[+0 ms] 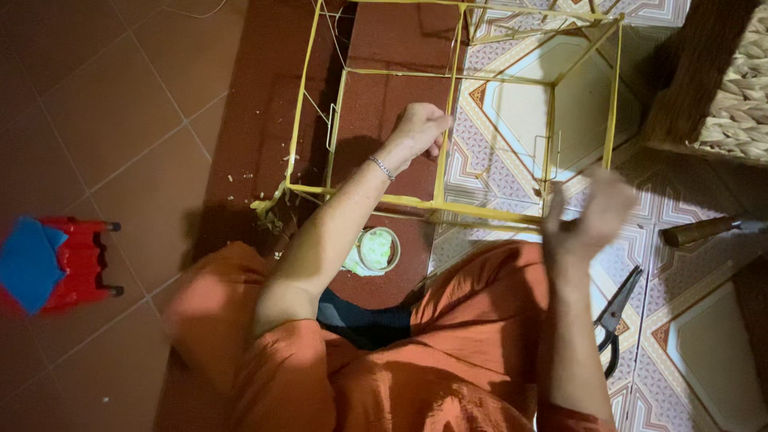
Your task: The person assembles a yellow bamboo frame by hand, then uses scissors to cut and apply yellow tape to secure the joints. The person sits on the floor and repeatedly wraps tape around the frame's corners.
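Left hand (420, 132) is gripping a bamboo frame (448, 144) strut at twelve o'clock; blurred right hand (588, 216) is hovering at two, near scissors (616, 316)

Person wears loose orange clothing, top & trousers same shade, soft creased fabric w/ folds over the knees. Short sleeves: both forearms bare from approx the upper arm down. Left hand (420, 132) has a thin silver chain bracelet (382, 168) at the wrist. Right hand (588, 216) blurred, no jewellery that can be made out. Dark navy cloth (364, 324), ribbed, shows btwn the orange folds at the lap; which garment it belongs to can't be told.
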